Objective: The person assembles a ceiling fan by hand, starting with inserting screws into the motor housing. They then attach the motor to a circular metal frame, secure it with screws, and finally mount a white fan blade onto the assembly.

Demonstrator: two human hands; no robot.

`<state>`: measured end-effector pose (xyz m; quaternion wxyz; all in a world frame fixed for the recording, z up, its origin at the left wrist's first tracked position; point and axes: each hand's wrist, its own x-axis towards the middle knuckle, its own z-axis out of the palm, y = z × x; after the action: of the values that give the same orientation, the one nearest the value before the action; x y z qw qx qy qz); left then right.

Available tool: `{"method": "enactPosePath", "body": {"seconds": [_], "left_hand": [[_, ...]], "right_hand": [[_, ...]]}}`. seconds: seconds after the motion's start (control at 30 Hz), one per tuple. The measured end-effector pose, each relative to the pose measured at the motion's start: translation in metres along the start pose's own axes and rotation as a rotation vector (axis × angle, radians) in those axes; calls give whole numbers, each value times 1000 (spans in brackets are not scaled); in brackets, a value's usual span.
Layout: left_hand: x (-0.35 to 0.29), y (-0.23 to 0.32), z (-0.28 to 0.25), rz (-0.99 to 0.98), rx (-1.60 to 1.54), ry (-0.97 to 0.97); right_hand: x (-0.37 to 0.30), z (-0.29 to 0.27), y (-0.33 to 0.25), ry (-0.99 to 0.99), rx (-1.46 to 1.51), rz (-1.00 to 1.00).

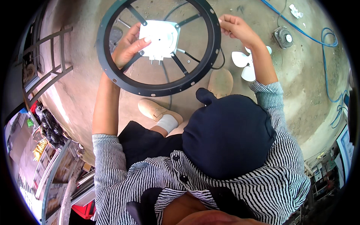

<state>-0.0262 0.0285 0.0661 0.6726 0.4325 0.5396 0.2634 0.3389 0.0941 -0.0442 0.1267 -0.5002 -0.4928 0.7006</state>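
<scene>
A black ring frame [157, 92] with flat spokes is held up in front of me. At its centre sits a white square motor housing [159, 39] with small pins on its near edge. My left hand [129, 47] reaches through the ring and grips the housing's left side, thumb on top. By the ring's right rim is my right hand [234, 28], fingers curled together; whatever they may pinch is too small to make out. A black cable [224, 60] loops beside that rim. White fan blades [243, 62] lie on the floor below my right forearm.
A dark round motor [283, 36] lies on the floor at right, near a blue hose [324, 56] and a crumpled white scrap [296, 11]. Metal framing [50, 63] stands at left. Dark rounded cloth [228, 135] bulges over my lap, and my tan shoes [152, 108] are below the ring.
</scene>
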Motion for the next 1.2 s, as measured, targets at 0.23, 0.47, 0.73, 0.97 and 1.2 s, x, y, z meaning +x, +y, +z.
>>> {"method": "enactPosePath", "body": {"seconds": [0.23,0.47,0.73,0.97,1.2], "left_hand": [[16,2,-15,31,-14,107],[6,3,-6,-2,144,14],[4,4,17,-80,125,-74],[10,-3,27,-32,102,-20],[20,-8,51,-68,365,76]], "right_hand": [[-24,73,23,-395,-353,103],[9,139,47,-135,-850,-424],[18,144,65,-165,-911,-560],[0,47,42,666,-97,-195],[-46,75,-62,597,-66,-598]]}}
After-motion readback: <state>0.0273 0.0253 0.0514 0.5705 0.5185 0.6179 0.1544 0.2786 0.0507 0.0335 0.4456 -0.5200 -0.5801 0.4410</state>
